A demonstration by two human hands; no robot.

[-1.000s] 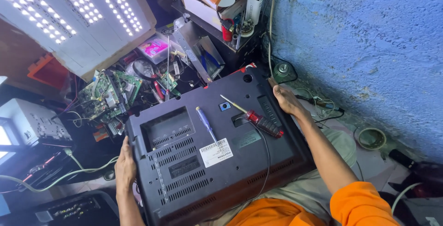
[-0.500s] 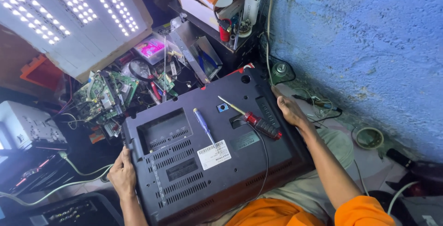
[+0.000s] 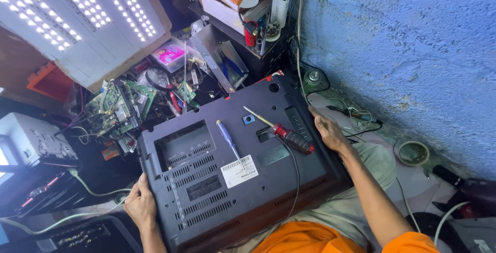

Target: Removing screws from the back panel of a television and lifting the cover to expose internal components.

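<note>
One black television back [image 3: 206, 180], two screwdrivers [image 3: 292, 136] [image 3: 228, 138], two hands [image 3: 139, 206] [image 3: 328, 131].

A rough blue-painted wall [image 3: 413, 51] rises beside a cluttered dark workbench [image 3: 103, 175], lit by a white LED panel [image 3: 77, 20].

An electronics repair workshop: bare circuit boards [image 3: 120, 107] and loose wires crowd the middle left, a lit panel of small lights [image 3: 82, 15] fills the upper left, and two screwdrivers [image 3: 281, 131] lie on a television's dark back cover [image 3: 206, 180] at center.
</note>
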